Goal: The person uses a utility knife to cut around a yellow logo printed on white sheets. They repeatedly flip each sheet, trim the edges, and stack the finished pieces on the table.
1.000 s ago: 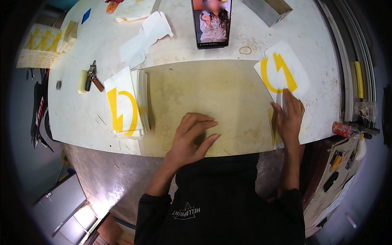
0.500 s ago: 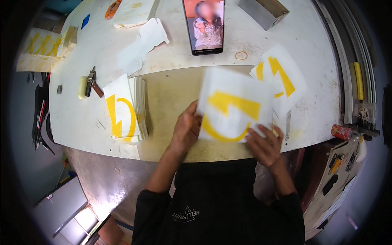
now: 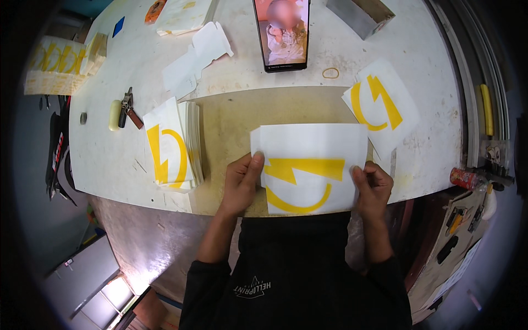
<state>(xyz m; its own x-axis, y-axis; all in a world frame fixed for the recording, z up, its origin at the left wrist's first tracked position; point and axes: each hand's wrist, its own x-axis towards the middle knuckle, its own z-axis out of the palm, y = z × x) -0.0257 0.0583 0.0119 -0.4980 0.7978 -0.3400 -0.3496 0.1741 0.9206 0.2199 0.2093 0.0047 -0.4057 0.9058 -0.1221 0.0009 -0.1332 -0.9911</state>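
Between my hands is a white paper piece (image 3: 311, 144) with a bold yellow print and what looks like a narrow folded flap along its left side. My left hand (image 3: 241, 179) pinches its left edge, thumb on top. At the right edge my right hand (image 3: 373, 187) also grips it, thumb on top and fingers curled. A stack of similar printed paper pieces (image 3: 171, 159) stands to the left on the yellowish mat (image 3: 225, 113). To the right lie more such pieces (image 3: 404, 91), overlapping each other.
Upright at the back is a phone (image 3: 286, 44) showing a video. A grey open box (image 3: 357, 16), a rubber band (image 3: 330, 72), a cut white paper form (image 3: 198, 58), a hand tool (image 3: 129, 107) and bundled printed paper (image 3: 58, 66) lie around the white table (image 3: 110, 159).
The paper piece, blurred and tilted before, has come down toward me and is level and sharp. My right hand's spread fingers have curled round its right edge.
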